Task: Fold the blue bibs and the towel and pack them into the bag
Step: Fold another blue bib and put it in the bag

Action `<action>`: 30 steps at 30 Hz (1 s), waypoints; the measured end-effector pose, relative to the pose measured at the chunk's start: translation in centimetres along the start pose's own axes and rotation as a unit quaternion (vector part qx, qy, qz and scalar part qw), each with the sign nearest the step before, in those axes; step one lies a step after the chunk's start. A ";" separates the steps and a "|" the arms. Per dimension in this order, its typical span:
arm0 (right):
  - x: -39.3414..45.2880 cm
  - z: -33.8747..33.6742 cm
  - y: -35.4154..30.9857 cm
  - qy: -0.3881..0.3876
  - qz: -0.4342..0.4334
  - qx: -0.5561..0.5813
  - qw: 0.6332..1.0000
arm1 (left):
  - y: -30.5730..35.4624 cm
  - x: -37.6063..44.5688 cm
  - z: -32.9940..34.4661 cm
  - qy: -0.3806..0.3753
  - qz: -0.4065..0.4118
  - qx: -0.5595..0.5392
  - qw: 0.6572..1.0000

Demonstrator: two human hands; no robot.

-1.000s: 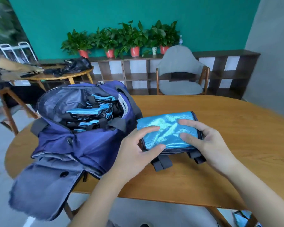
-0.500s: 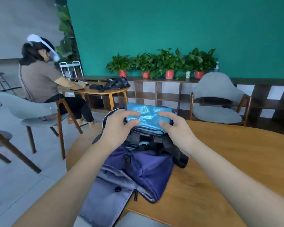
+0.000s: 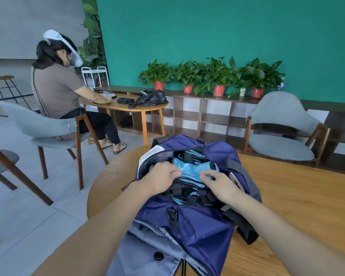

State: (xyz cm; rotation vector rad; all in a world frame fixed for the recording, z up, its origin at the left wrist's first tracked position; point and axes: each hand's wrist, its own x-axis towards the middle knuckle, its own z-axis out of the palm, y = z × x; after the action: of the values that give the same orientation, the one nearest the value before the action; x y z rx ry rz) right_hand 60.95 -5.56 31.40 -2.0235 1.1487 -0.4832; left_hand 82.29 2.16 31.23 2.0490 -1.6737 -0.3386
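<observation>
Moved: folded blue bib (image 3: 191, 170) was held just above the bag mouth 0.5 s ago; now down inside the bag (image 3: 199, 226), on top of the stack. Both hands went down w/ it.
Left hand (image 3: 162, 177): at near-left edge of bib, fingers curled over its edge, gripping/pressing it into the opening.
Right hand (image 3: 220, 185): on near-right part of bib, fingers bent, tips pinching the cloth.
Bib: light blue, lies across middle of bag opening, black straps (image 3: 187, 158) showing at far side.
Stack: more blue bibs w/ black straps (image 3: 187, 199) under & nearer than the top one, all inside bag.
Bag: dark blue, zip open, grey flap (image 3: 145, 250) hanging off near edge of table (image 3: 299, 196); sits at table's left end.
Towel: can't tell which, if any, is the towel.
Background: seated person (image 3: 62, 92) far left at another table (image 3: 126, 105); potted plants (image 3: 217, 76) on shelf along green wall; grey chair (image 3: 281, 132) far right.
</observation>
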 end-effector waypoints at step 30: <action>-0.9 -9.3 -4.7 0.027 -0.014 -0.134 0.991 | 6.3 0.1 -10.1 0.039 -0.044 0.103 0.993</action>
State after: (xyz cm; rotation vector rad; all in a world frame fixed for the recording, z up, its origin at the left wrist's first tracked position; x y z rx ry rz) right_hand 57.32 -7.22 41.05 -2.2704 1.2765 -0.4176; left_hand 81.70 3.19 43.10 2.2591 -1.6343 -0.1154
